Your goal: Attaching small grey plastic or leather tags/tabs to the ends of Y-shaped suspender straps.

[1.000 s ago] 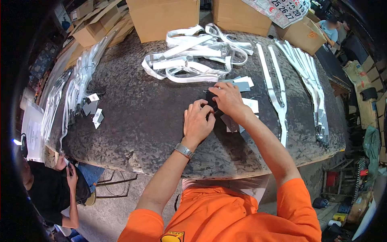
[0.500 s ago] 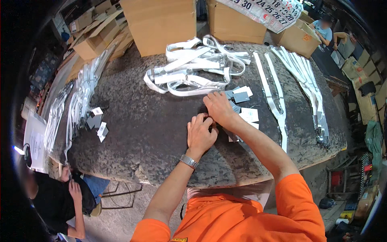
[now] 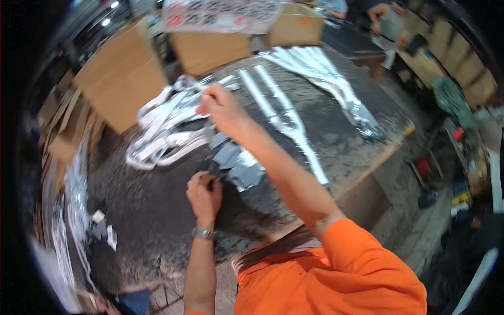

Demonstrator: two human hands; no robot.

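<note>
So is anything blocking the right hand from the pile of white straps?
Nothing visible is. From here, the right hand overlaps the white strap pile, but whether it touches isn't clear.

Your right hand (image 3: 221, 108) has parted from your left hand (image 3: 205, 195) and reached the frame's upper centre, beside the white straps (image 3: 176, 108).

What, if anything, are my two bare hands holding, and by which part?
It cannot be told: the left hand is curled, as is the right hand near the looped white straps, but blur hides any grip.
</note>
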